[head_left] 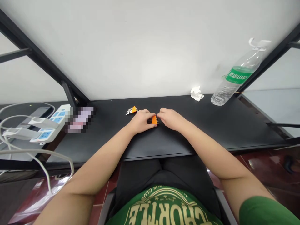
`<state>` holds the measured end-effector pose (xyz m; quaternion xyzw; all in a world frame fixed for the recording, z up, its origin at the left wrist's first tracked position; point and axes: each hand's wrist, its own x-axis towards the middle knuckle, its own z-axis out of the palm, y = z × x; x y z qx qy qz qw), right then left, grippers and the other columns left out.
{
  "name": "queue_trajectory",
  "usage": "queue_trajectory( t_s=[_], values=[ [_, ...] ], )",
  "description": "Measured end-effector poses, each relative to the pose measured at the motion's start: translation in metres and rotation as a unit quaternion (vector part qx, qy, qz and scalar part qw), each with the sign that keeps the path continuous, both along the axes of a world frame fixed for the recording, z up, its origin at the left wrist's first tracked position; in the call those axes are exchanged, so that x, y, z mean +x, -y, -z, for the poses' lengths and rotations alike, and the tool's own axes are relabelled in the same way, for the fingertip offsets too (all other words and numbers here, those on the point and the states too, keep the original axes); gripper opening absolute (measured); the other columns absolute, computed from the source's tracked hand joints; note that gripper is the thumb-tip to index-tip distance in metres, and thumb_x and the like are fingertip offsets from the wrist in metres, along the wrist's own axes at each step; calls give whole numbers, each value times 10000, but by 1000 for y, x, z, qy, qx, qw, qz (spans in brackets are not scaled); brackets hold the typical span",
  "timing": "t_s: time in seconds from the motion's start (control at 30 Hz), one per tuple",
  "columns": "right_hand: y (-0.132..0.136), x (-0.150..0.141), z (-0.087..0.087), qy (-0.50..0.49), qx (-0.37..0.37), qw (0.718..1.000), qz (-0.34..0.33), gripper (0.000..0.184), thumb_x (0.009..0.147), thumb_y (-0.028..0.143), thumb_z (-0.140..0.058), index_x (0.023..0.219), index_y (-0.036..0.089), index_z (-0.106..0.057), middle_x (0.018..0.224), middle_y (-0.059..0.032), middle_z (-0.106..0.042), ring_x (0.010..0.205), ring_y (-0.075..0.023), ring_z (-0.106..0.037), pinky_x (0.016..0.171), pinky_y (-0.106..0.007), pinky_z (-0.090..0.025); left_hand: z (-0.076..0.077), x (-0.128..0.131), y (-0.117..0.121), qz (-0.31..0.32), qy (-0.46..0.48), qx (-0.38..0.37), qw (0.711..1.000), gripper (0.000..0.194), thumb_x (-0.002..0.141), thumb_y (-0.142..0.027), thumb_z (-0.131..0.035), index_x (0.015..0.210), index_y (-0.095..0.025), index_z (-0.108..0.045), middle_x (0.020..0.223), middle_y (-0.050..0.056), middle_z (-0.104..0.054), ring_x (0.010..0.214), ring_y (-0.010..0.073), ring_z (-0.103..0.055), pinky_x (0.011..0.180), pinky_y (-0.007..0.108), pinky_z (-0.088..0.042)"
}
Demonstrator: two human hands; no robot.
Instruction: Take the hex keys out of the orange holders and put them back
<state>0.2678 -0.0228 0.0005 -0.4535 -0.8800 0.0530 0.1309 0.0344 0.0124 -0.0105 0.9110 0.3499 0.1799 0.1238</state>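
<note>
Both my hands rest on the black table (211,125) near its middle. My left hand (140,120) has its fingers curled round an orange holder with dark hex keys (154,120). My right hand (170,118) is closed in a pinch at the right end of that same key set, where the metal ends stick out. A second orange holder with silver hex keys (132,110) lies on the table just behind my left hand, untouched.
A plastic water bottle with a green label (236,78) leans at the back right, with a crumpled white tissue (197,93) beside it. A white power strip with plugs and cables (50,125) sits at the left, next to a blurred pinkish object (79,119). A white wall stands behind.
</note>
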Motion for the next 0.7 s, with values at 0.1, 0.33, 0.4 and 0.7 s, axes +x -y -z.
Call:
queue_trajectory(
  t_s=[0.1, 0.33, 0.4, 0.7],
  values=[
    [-3, -4, 4, -101, -30, 994, -18, 235, 1032, 101, -516, 1016, 163, -741, 1060, -85, -670, 827, -172, -590, 770, -301, -447, -1, 2, 2, 9, 7, 2, 1000, 364, 864, -423, -805, 1175, -237, -774, 995, 73, -727, 1063, 303, -673, 977, 461, -513],
    [-13, 3, 10, -366, -221, 904, 20, 102, 934, 231, -652, 988, 202, -735, 862, -8, -728, 727, -159, -668, 707, -299, -526, -3, 0, 4, -20, 85, -44, 995, 418, 827, -448, -829, 1204, -276, -767, 1060, 58, -746, 1064, 283, -672, 960, 434, -558],
    [-14, 6, 10, -404, -261, 877, 26, 139, 918, 306, -682, 973, 196, -748, 777, -4, -706, 667, -157, -655, 636, -285, -512, -3, -1, 5, -25, 108, -46, 993, 429, 825, -447, -829, 1211, -271, -765, 1086, 58, -749, 1060, 270, -674, 967, 423, -563],
    [-13, 1, 10, -480, -312, 820, 0, 308, 872, 451, -784, 990, 167, -766, 621, 12, -645, 567, -130, -581, 557, -254, -475, -6, -4, 5, -1, 167, -68, 984, 432, 823, -481, -828, 1183, -250, -768, 1064, 55, -747, 1013, 239, -683, 967, 392, -569]
  ],
)
